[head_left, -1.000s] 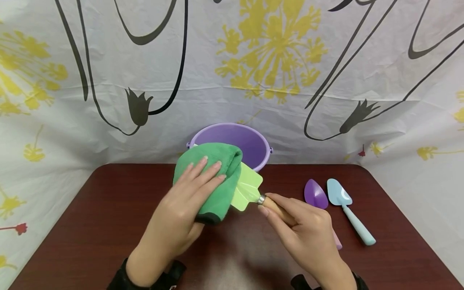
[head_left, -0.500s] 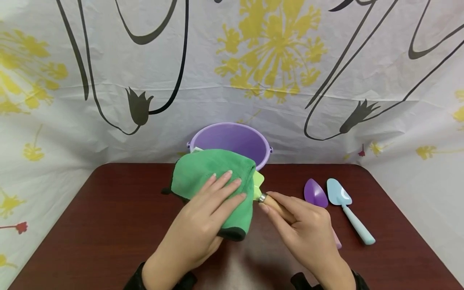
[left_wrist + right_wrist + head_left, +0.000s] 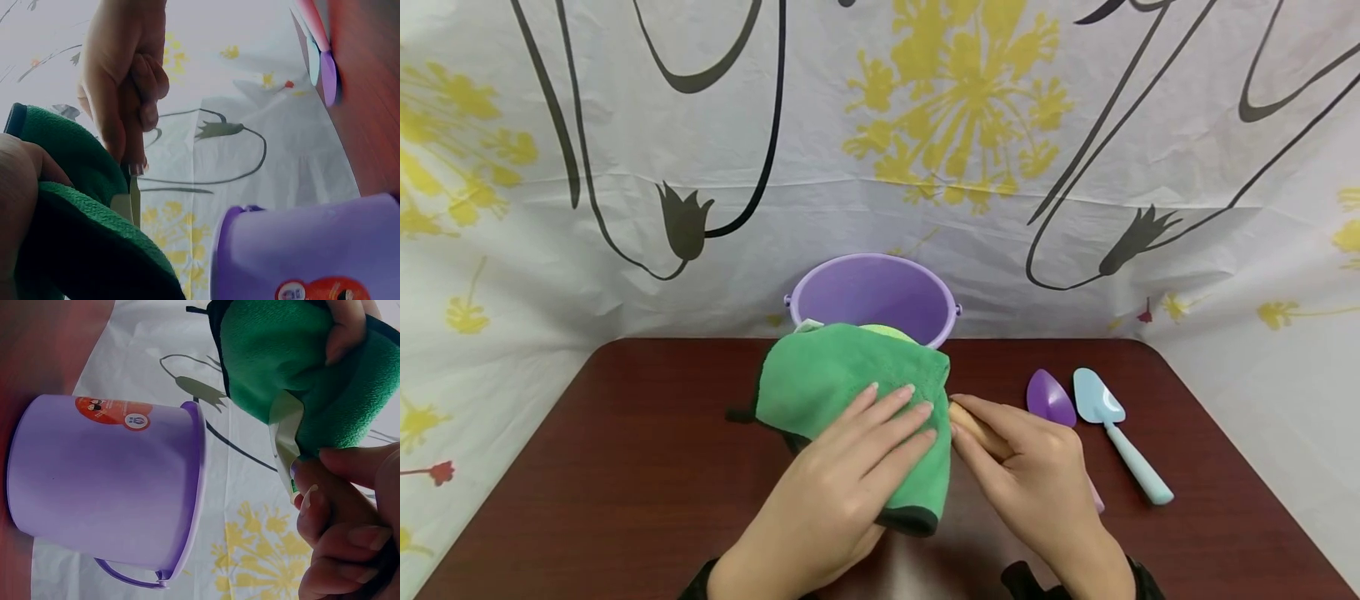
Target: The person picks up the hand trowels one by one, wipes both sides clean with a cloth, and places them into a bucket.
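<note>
My left hand (image 3: 842,500) holds a green cloth (image 3: 842,371) with dark edging, its fingers laid along the top and the thumb side underneath. The cloth wraps over the blade of a garden trowel; a pale green strip of the blade (image 3: 286,428) shows in the right wrist view, and a light green edge peeks out behind the cloth in the head view. My right hand (image 3: 1037,475) grips the trowel's wooden handle (image 3: 979,429), with fingers curled round it. In the left wrist view, the metal collar (image 3: 136,169) shows between handle and cloth.
A purple bucket (image 3: 872,287) stands at the back of the dark red-brown table (image 3: 625,458), behind the cloth. To the right lie a purple trowel (image 3: 1049,398) with a pink handle, partly hidden by my right hand, and a light blue trowel (image 3: 1138,462). A patterned white sheet (image 3: 760,167) hangs around.
My left hand has slid the cloth rightward and toward me along the blade, up to the handle, covering most of the blade. The right hand has stayed nearly in place on the handle.
</note>
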The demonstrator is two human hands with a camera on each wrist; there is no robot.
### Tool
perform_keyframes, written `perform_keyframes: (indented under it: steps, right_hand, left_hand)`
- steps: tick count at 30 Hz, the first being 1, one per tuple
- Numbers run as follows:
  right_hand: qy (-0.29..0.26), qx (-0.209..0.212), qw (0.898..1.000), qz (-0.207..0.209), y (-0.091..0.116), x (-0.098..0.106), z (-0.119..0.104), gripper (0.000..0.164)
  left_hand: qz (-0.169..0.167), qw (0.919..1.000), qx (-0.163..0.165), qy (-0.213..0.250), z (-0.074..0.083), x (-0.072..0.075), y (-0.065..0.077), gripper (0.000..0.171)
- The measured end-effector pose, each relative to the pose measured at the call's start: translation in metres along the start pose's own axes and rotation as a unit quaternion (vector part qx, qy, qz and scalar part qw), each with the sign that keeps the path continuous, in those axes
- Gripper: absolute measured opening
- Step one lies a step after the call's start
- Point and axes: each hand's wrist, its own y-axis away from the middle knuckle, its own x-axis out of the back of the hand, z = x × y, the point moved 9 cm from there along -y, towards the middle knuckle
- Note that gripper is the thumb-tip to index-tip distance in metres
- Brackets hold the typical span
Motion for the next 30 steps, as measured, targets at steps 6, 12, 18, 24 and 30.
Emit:
perform_keyframes:
  steps: [6,12,18,24,30]
  right_hand:
    - [-0.013,0.018,1.000,0.009,-0.002,0.000,-0.004,0.030]
    - [-0.006,0.014,1.000,0.002,-0.002,-0.002,-0.004,0.030]
    - [0.026,0.011,1.000,0.001,-0.001,-0.003,-0.004,0.029]
    - [0.033,0.003,0.999,-0.003,0.000,-0.004,-0.004,0.028]
    - [0.025,0.001,1.000,-0.004,-0.001,-0.004,-0.004,0.031]
  left_hand:
    - [0.007,0.9995,-0.010,0.030,0.005,0.002,0.000,0.057]
    - [-0.001,0.9998,0.019,-0.002,-0.005,0.000,0.002,0.061]
    - [-0.003,0.9981,0.059,-0.019,-0.022,0.002,0.004,0.054]
    - [-0.006,0.9949,0.098,-0.024,-0.039,0.006,0.008,0.053]
    - [0.011,0.9911,0.129,-0.032,-0.050,0.012,0.010,0.047]
